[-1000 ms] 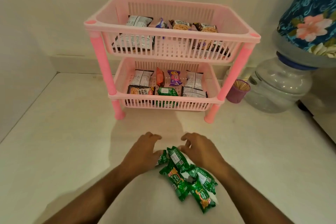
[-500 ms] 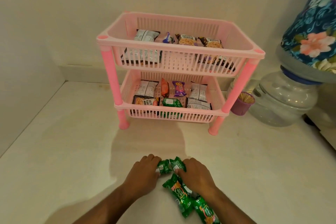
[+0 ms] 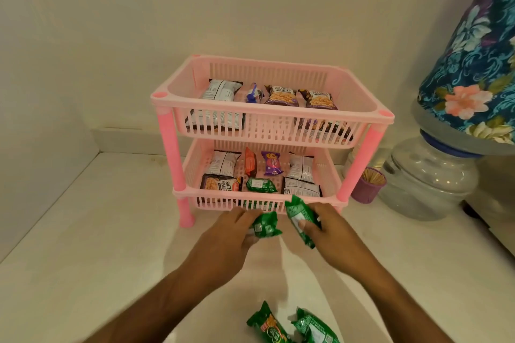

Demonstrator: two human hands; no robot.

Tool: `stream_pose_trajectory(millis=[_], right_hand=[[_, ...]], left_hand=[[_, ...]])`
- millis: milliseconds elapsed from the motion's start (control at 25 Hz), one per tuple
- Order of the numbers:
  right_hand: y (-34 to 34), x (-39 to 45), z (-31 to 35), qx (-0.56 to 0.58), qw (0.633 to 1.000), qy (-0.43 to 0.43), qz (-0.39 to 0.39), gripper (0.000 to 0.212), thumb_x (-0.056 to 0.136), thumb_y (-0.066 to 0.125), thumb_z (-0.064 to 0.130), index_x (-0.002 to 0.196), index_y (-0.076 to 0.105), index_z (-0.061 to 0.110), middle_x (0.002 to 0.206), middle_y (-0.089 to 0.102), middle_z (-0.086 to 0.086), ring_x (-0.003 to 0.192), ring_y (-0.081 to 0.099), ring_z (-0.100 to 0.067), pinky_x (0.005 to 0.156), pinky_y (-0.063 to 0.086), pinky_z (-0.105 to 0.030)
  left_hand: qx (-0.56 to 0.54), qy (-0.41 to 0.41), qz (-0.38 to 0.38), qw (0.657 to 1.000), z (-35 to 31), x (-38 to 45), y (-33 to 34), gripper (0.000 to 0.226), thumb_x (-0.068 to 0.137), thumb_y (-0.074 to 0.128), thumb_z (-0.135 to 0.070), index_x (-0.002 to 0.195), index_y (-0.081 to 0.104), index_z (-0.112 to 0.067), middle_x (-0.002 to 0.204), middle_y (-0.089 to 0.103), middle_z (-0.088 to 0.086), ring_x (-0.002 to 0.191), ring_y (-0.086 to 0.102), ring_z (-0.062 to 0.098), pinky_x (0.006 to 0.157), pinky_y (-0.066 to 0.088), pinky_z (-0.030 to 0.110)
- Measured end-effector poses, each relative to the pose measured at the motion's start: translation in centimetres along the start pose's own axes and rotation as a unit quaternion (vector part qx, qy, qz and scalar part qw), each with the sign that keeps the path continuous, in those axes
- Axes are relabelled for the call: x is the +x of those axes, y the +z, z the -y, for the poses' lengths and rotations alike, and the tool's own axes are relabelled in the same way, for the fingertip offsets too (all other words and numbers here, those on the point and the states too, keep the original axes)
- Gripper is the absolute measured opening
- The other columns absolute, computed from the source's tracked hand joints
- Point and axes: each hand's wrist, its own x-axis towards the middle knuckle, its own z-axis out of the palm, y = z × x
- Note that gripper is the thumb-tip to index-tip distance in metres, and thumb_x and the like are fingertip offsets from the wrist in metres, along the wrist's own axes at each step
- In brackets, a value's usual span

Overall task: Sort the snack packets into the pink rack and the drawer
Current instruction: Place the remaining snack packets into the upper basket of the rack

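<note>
- Head view is showing two bare hands reaching over a pale worktop [image 3: 83,231] toward a two-tier pink rack [image 3: 271,108].
- Left hand [image 3: 225,237] is pinching a small green packet [image 3: 266,225] between thumb and fingers, just in front of the rack's lower tier.
- Right hand [image 3: 331,234] is curling around a second green packet [image 3: 301,218], which is standing tilted with its top end just overlapping the lower tier's front rim.
- Two more green packets [image 3: 292,327] are lying on the worktop near the bottom edge; their writing is too blurred to read.
- Upper tier is holding two packets reading "SALTED PEANUTS" [image 3: 281,96], a white-backed packet [image 3: 218,92] and a small blue one.
- Lower tier is holding another "SALTED PEANUTS" packet [image 3: 221,184], a green packet [image 3: 260,185], an orange packet [image 3: 250,166], a purple packet [image 3: 272,163] and white-backed ones showing only fine print.
- Beside the rack's right leg, a purple cup of toothpicks [image 3: 369,185] is standing next to a clear water jar [image 3: 426,178] wearing a blue floral cover [image 3: 473,64].
</note>
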Motion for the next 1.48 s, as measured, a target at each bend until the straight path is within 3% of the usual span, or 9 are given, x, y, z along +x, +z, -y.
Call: stream_pose_trajectory(millis=[120,240,480,680,840,1000,1240,1360,1480], right_hand=[[-4.4,1.1,2.4,0.009,0.998,-0.043,-0.041,0.016,0.099,0.054,0.037,0.109,0.055,0.024,0.105,0.057,0.005,0.089,0.059,-0.008,0.075,0.053,-0.037],[-8.2,2.1,4.8,0.012,0.994,-0.08,-0.08,0.012,0.098,0.055,0.035,0.109,0.051,0.034,0.109,0.054,0.014,0.093,0.056,-0.001,0.076,0.053,-0.033],[-14.3,4.7,9.3,0.039,0.976,-0.129,-0.173,0.013,0.098,0.058,0.033,0.104,0.048,0.038,0.092,0.054,0.031,0.082,0.056,0.022,0.05,0.046,-0.007],[-17.0,9.7,11.3,0.038,0.974,-0.126,-0.185,0.036,0.098,0.058,0.035,0.131,0.047,0.025,0.12,0.058,0.006,0.091,0.063,-0.004,0.064,0.05,-0.018],[-18.0,14.0,13.1,-0.001,0.975,-0.131,-0.181,0.04,0.096,0.061,0.036,0.131,0.051,0.019,0.118,0.059,0.0,0.089,0.064,-0.012,0.072,0.058,-0.032],[-17.8,17.8,14.3,-0.065,0.979,-0.12,-0.151,0.044,0.093,0.065,0.036,0.131,0.055,0.015,0.126,0.06,-0.008,0.102,0.061,-0.022,0.087,0.056,-0.043],[-15.4,21.1,14.9,-0.126,0.982,-0.124,-0.066,0.044,0.088,0.072,0.03,0.125,0.061,0.008,0.124,0.062,-0.01,0.103,0.059,-0.022,0.084,0.053,-0.035],[-13.6,21.8,14.8,-0.119,0.986,-0.114,0.014,0.046,0.087,0.074,0.027,0.127,0.061,0.007,0.122,0.064,-0.009,0.102,0.062,-0.022,0.088,0.055,-0.036],[-12.2,22.3,14.6,-0.148,0.98,-0.11,0.079,0.042,0.089,0.072,0.022,0.127,0.062,0.009,0.123,0.064,-0.006,0.105,0.059,-0.02,0.092,0.049,-0.032]], left_hand=[[0.013,0.044,-0.054,0.997,-1.9,2.4,-3.5,0.05,0.099,0.055,-0.035,0.147,0.04,-0.031,0.134,0.05,-0.012,0.119,0.046,0.004,0.099,0.045,0.024],[0.05,0.095,-0.118,0.987,-3.6,4.4,-6.8,0.05,0.096,0.06,-0.033,0.143,0.048,-0.025,0.131,0.058,-0.005,0.118,0.051,0.009,0.099,0.039,0.02],[0.062,0.114,-0.169,0.977,-5.9,9.3,-12.7,0.059,0.092,0.065,-0.04,0.145,0.046,-0.024,0.132,0.058,-0.003,0.118,0.049,0.012,0.098,0.036,0.028],[0.057,0.106,-0.179,0.976,-7.0,14.2,-15.9,0.053,0.087,0.072,-0.039,0.134,0.056,-0.02,0.122,0.063,-0.004,0.102,0.052,0.007,0.09,0.042,0.028],[0.073,0.071,-0.117,0.988,-6.7,18.0,-17.4,0.047,0.086,0.075,-0.035,0.128,0.061,-0.021,0.116,0.062,-0.002,0.095,0.054,0.011,0.079,0.039,0.026],[0.133,0.053,-0.023,0.989,-6.3,21.0,-18.3,0.047,0.084,0.077,-0.035,0.127,0.066,-0.018,0.113,0.059,0.0,0.091,0.055,0.017,0.073,0.039,0.028],[0.108,-0.018,0.126,0.986,-5.4,23.8,-17.8,0.037,0.086,0.076,-0.03,0.121,0.073,-0.018,0.111,0.073,-0.003,0.089,0.068,0.016,0.081,0.059,0.032],[0.101,-0.048,0.165,0.98,-5.1,24.7,-17.3,0.026,0.089,0.074,-0.025,0.115,0.076,-0.021,0.113,0.073,-0.003,0.098,0.067,0.017,0.088,0.058,0.033],[0.106,-0.061,0.195,0.973,-5.1,25.2,-17.0,0.029,0.088,0.074,-0.028,0.115,0.076,-0.02,0.112,0.073,-0.002,0.096,0.066,0.014,0.08,0.052,0.025]])
